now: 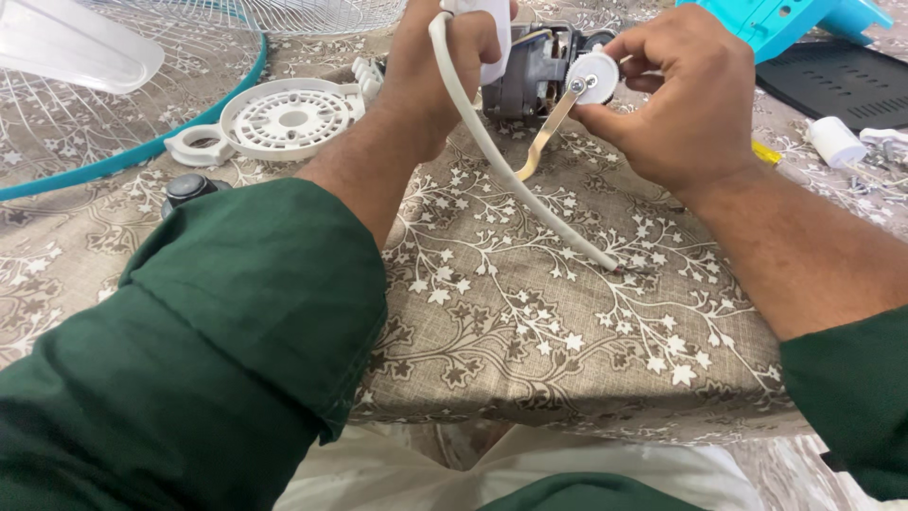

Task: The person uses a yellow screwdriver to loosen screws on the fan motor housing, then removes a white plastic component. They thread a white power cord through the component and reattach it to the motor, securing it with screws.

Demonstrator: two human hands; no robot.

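We see both forearms reaching forward from rolled green sleeves, bare from below the elbow to the wrist. Our left hand is raised with its back toward us, the fingers curled into a closed fist and the wrist held straight in line with the forearm. Our right hand enters from the right, the wrist bent slightly inward, the knuckles uppermost. Its thumb and forefinger meet in a fine pinch, while the remaining fingers fold loosely beneath the palm. The two hands sit near each other, not touching, at about the same height.
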